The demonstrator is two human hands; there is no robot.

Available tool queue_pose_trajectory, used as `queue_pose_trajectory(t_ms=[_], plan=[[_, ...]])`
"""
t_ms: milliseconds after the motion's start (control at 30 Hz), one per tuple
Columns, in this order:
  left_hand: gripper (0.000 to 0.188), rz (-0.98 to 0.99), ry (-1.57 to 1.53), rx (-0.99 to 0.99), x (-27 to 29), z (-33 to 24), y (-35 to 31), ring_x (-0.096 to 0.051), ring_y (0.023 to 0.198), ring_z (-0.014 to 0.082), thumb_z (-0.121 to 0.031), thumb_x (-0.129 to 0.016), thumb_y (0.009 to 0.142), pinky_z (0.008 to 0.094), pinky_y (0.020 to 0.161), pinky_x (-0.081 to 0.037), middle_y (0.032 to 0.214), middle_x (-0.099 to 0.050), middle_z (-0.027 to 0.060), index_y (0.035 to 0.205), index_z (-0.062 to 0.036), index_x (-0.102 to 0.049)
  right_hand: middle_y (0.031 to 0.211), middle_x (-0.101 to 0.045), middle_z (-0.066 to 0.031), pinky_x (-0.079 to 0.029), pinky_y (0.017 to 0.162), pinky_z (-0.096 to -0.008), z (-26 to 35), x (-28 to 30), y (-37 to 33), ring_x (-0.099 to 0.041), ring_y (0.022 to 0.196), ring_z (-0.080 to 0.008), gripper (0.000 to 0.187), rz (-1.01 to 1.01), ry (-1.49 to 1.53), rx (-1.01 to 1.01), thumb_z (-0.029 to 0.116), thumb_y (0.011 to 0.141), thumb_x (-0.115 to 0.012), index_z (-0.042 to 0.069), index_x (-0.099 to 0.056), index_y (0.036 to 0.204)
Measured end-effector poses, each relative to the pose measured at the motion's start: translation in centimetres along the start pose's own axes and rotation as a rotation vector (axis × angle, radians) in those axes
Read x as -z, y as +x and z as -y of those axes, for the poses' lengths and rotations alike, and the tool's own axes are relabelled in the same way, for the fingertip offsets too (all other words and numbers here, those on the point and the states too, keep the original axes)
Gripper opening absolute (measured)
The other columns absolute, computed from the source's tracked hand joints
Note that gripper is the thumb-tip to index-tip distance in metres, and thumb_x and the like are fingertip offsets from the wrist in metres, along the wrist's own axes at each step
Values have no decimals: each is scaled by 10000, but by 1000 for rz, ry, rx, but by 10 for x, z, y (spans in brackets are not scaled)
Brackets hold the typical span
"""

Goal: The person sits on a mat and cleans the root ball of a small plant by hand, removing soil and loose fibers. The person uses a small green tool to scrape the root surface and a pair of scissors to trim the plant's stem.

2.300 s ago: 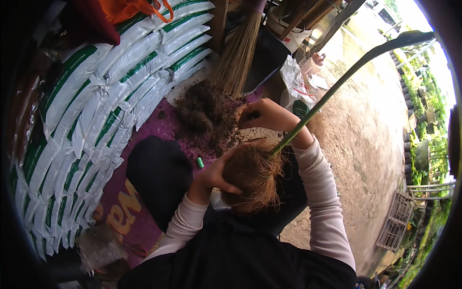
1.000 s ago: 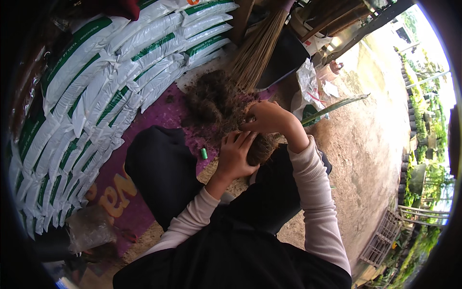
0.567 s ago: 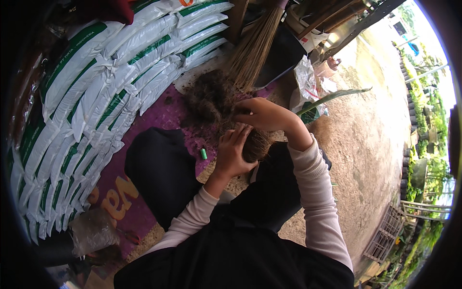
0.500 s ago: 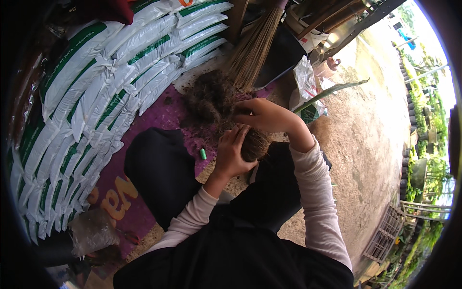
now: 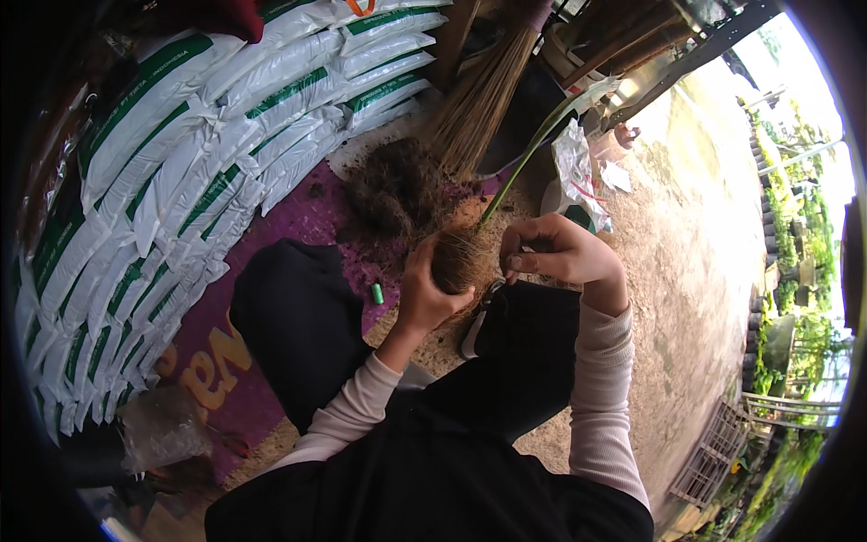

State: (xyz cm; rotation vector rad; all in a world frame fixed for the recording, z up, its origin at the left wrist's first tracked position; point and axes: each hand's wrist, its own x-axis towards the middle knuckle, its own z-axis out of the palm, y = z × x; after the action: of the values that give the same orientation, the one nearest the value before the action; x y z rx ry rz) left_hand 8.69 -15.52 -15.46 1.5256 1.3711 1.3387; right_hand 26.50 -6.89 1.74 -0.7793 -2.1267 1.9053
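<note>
My left hand [image 5: 423, 296] is wrapped round the left and near side of a brown, fibre-covered ball [image 5: 459, 262]. A long green plant stem [image 5: 522, 170] rises out of the ball and leans up and to the right. Just right of the ball, my right hand [image 5: 562, 253] is raised, thumb and fingertips pinched together; whatever sits between them is too small to make out. A loose heap of dark brown fibre [image 5: 395, 187] lies beyond my left hand. Near my left knee is a small green spool [image 5: 377, 294].
White-and-green filled bags [image 5: 230, 131] are stacked along the left. A purple printed sheet [image 5: 293, 217] covers the ground beside them. At the back stand a stick broom [image 5: 488, 104] and a crumpled white bag [image 5: 571, 163]. Concrete floor [image 5: 673, 271] stretches right, toward a slatted crate [image 5: 713, 453].
My right hand has come off the top of the ball and moved right, its fingers now pinched. The ball has turned, and its stem has swung from pointing right to pointing away from me.
</note>
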Motion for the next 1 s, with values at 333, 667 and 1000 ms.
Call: queue_pose_trajectory(t_ms=[333,667,1000], plan=[[766,-45,-389,149,4,-4,2,-560,1119,232,-47,-782,639,344,976,-441,1207,-558,161,1309,37,-420,690,-650,-126,-442,610,-287,-22,27,-64,-607,675,-201,258,97,207,346,183,857,-644,-34,-640,718],[744,-4,-648,181,14,-14,8,-564,1082,180,-26,-770,668,329,964,-444,1176,-571,113,1312,21,-400,741,-622,-125,-470,625,-284,-51,29,-122,-596,659,-177,349,-350,117,47,273,822,-705,-55,-595,867],[851,80,-697,139,19,-28,7,-507,1153,201,-31,-773,650,347,1011,-399,1251,-505,127,1367,-6,-316,1031,-678,-117,-527,809,-303,-68,32,-123,-642,882,-155,315,-299,-303,-204,8,866,-641,-51,-576,1168]])
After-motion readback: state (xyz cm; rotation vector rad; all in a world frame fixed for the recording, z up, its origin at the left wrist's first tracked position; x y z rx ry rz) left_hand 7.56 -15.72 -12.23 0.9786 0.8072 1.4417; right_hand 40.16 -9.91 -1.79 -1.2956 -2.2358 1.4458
